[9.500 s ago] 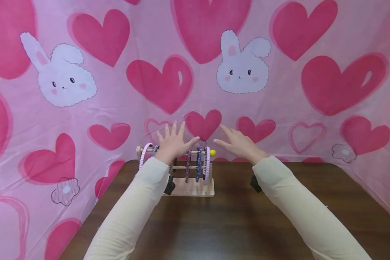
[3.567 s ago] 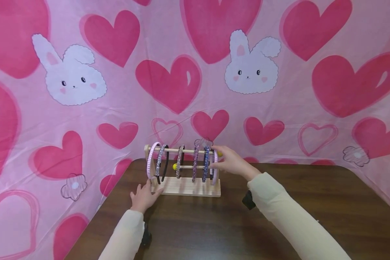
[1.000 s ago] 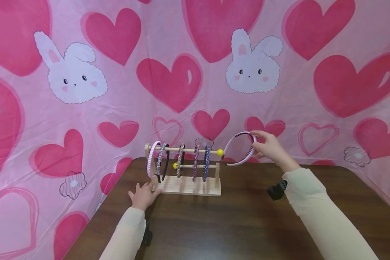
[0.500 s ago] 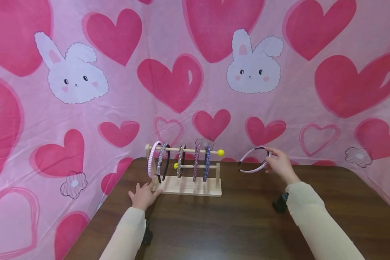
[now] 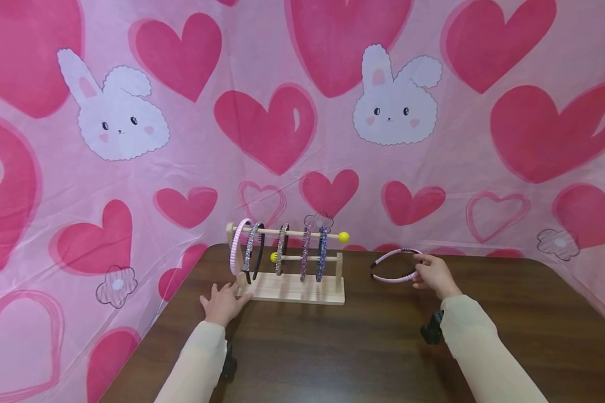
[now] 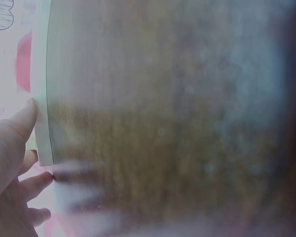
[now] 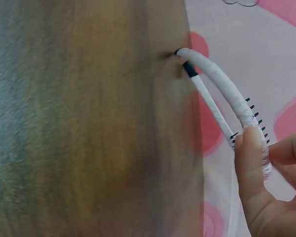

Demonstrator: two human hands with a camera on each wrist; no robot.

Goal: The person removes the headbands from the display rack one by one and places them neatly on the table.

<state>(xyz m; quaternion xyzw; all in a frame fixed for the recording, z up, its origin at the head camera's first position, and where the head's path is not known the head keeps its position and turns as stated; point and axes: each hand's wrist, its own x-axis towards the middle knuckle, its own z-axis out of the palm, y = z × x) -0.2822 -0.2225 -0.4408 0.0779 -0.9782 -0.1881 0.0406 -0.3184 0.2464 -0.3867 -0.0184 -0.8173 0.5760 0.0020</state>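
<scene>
Pink headband (image 5: 395, 280), right of frame centre, was pinched at its curve by the right hand (image 5: 435, 275); uneven pressure risked slippage. Left hand (image 5: 222, 305), fingers spread, touched the wooden rack (image 5: 297, 288).

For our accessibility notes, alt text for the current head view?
A person's right hand pinches a pink headband to the right of a wooden rack hung with other headbands on a dark table. The left hand rests at the left end of the rack's base. A pink heart-and-bunny backdrop hangs behind.
</scene>
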